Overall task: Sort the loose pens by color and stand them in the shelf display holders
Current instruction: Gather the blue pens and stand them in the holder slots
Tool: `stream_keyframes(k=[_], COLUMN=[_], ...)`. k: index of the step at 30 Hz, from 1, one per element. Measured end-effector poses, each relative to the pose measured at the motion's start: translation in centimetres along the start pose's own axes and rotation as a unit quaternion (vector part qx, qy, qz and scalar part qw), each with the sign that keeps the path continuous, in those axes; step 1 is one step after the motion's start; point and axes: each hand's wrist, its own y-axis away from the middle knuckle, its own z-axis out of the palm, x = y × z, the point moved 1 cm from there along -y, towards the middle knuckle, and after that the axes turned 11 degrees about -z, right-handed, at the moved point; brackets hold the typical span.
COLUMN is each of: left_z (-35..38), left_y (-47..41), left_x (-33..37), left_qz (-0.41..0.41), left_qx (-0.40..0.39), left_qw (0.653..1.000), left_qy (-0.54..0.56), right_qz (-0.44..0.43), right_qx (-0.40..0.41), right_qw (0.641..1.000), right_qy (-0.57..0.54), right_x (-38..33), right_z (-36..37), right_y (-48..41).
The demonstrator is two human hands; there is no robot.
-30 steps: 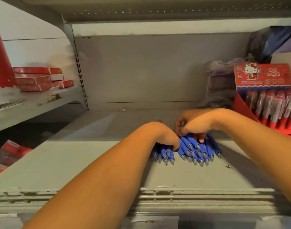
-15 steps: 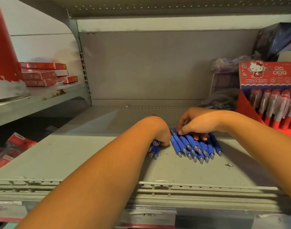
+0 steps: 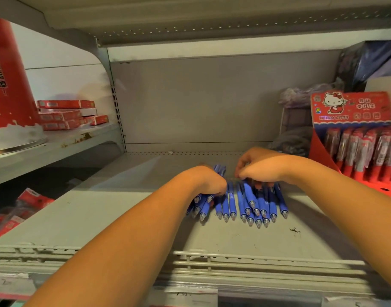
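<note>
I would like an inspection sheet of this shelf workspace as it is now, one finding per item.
Surface: grey metal shelf.
Job's things: blue pens lying flat, tips toward camera; red display holder at right, holding wrapped pens.
Clutter: dark specks front right.
Hands: left hand grips a bunch of pens; right hand curled over the others' far ends, grip hidden.
Cables: nothing seen.
Surroundings: red boxes on left shelf; bags behind holder.

Grey metal shelf deck (image 3: 123, 218) is running back to a plain grey back panel (image 3: 201, 103), a perforated upper shelf (image 3: 212, 23) is overhanging it in dim warm light, and a side shelf (image 3: 57, 147) at left is carrying stacked red boxes (image 3: 66, 114) against a white wall (image 3: 63, 78).
</note>
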Motion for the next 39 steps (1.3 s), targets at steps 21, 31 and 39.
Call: stream_keyframes(k=[21, 31, 39], left_z=[0.2, 0.1, -1.5], left_y=[0.7, 1.2, 0.8], left_x=[2.6, 1.2, -2.4], left_qz=[-0.003, 0.009, 0.075], left_qx=[0.011, 0.011, 0.089], left_qw=[0.981, 0.984, 0.960], left_qy=[-0.195, -0.179, 0.256], right_qz=[-0.014, -0.012, -0.065], right_qx=[0.020, 0.070, 0.167], right_qw=[0.998, 0.988, 0.937], right_qy=[-0.053, -0.136, -0.300], right_x=[-0.4, 0.0, -0.9], right_z=[-0.2, -0.6, -1.0], right_y=[0.4, 0.7, 1.5])
